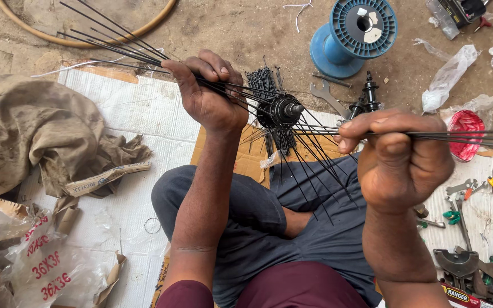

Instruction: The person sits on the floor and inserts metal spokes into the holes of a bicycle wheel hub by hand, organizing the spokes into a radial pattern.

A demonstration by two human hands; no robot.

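1. A black metal wheel hub (283, 110), round and dull, is seen from above at the middle of the view, held over the lap of a seated person in grey trousers (269, 228). Thin black wire spokes (309, 154) fan out from it in all directions, straight and stiff.

2. The left hand (209, 94) is closed around a bundle of spokes just left of the hub; their long ends stick out past the knuckles toward the upper left.

3. The right hand (397, 159) is closed in a fist nearer the camera, with thumb and forefinger pinched on a second bundle of spokes that runs level toward the right edge.

4. More loose spokes (263, 80) lie bunched on the ground behind the hub — dark and needle-thin.

5. A second small black hub (367, 97) and a flat steel spanner (327, 97) lie just beyond, beside a blue plastic spool (352, 34) with a ribbed round face.

6. The surface is a white woven sheet (126, 114) and flattened brown cardboard (246, 159), laid over bare, dusty earth.

7. A crumpled, dirty tan cloth (35, 131) is heaped at the left, with clear printed plastic bags (41, 262) below it.

8. Pliers, spanners and other worn hand tools (480, 251) are scattered at the right — near a red round tin (466, 134) and thin plastic wrappers.

9. A curved tan rim (87, 34) arcs across the upper left corner.
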